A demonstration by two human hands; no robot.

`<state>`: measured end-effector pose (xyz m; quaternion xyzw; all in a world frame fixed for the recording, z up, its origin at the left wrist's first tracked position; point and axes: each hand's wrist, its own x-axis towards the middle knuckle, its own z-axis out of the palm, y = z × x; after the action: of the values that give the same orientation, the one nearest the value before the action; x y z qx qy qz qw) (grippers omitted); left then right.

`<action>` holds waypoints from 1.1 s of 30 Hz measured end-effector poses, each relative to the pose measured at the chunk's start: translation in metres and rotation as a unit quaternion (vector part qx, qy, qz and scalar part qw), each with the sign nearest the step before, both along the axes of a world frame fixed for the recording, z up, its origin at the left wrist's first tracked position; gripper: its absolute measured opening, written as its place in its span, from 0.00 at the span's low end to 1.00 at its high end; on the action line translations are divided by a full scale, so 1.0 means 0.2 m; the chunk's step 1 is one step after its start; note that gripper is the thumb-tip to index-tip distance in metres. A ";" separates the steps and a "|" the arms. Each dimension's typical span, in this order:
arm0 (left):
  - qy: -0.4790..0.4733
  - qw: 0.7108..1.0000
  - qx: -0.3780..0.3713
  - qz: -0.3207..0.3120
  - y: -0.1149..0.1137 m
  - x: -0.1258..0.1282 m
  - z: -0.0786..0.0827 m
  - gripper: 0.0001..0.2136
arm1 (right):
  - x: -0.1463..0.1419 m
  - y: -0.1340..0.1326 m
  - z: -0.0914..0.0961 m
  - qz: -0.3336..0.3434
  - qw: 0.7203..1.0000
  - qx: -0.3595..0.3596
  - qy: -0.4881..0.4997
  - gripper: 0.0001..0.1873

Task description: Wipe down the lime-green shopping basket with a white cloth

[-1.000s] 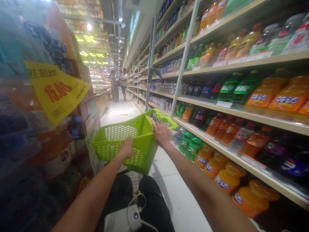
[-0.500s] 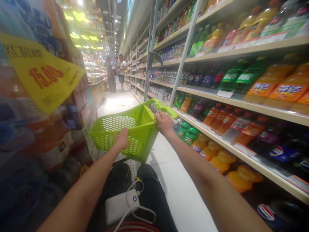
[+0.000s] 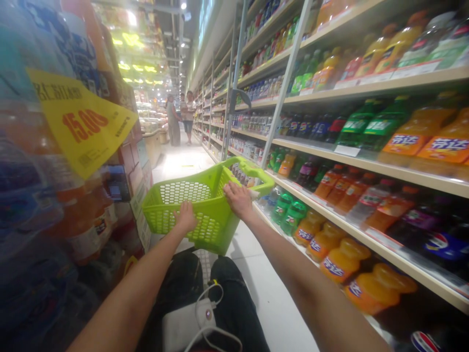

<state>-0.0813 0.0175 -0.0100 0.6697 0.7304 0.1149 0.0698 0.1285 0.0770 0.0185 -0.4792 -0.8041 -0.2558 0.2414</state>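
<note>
In the head view a lime green plastic shopping basket (image 3: 220, 227), with honeycomb holes in its sides, stands in front of my knees, its handle end to the right. Over the near side's upper rim my left hand (image 3: 186, 217) is closed, fingers hooked inside. My right hand (image 3: 239, 199) grips the rim at the handle end, just beside the looped handle (image 3: 262, 185). The part of the inside that shows holds no goods; its bottom is hidden. A white power bank (image 3: 186, 325) with a cable lies on my lap.
Along the right run shelves (image 3: 366, 159) of soft drink bottles, with orange soda bottles (image 3: 337, 259) on the lowest level. Stacked drinks and boxes (image 3: 130, 176) line the left, under a yellow price sign (image 3: 88, 124). People (image 3: 187, 117) stand farther down the aisle.
My right hand has slid left along the basket's rim, away from the handle. My left hand keeps its hold. The whole scene has shifted slightly right and down.
</note>
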 end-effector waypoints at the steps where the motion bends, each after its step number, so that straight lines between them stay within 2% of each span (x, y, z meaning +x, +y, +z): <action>1: -0.002 1.000 0.000 0.019 0.00 -0.01 -0.01 0.37 | 0.03 0.00 0.02 -0.011 1.000 0.005 0.004 0.19; 7: 0.006 1.000 -0.007 -0.004 -0.01 -0.05 -0.02 0.38 | 0.15 0.01 0.08 -0.047 0.998 0.014 0.024 0.19; 14: 0.049 0.998 -0.011 -0.027 -0.02 -0.05 -0.04 0.38 | 0.17 0.01 0.04 -0.052 0.997 0.046 0.045 0.19; 18: 0.059 0.998 0.006 -0.037 -0.03 -0.03 -0.06 0.38 | 0.06 -0.02 -0.04 -0.054 0.996 0.047 0.058 0.19; 22: 0.066 0.997 0.006 -0.034 -0.04 -0.01 -0.05 0.39 | -0.12 -0.04 -0.12 -0.001 1.000 0.016 0.027 0.19; 25: 0.076 0.997 0.005 -0.034 -0.04 -0.01 -0.04 0.39 | -0.17 -0.03 -0.13 0.030 1.000 -0.006 0.006 0.20; 28: 0.080 0.996 0.008 -0.031 -0.04 -0.01 -0.05 0.38 | -0.11 -0.02 -0.11 0.025 1.000 -0.005 0.012 0.20; 33: 0.076 0.997 0.015 -0.027 -0.06 0.00 -0.05 0.38 | 0.00 -0.01 -0.06 -0.025 0.995 0.018 0.090 0.19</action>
<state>-0.0805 0.0064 -0.0194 0.6967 0.7137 0.0722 0.0071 0.1283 0.0745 0.0065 -0.5159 -0.7619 -0.2324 0.3152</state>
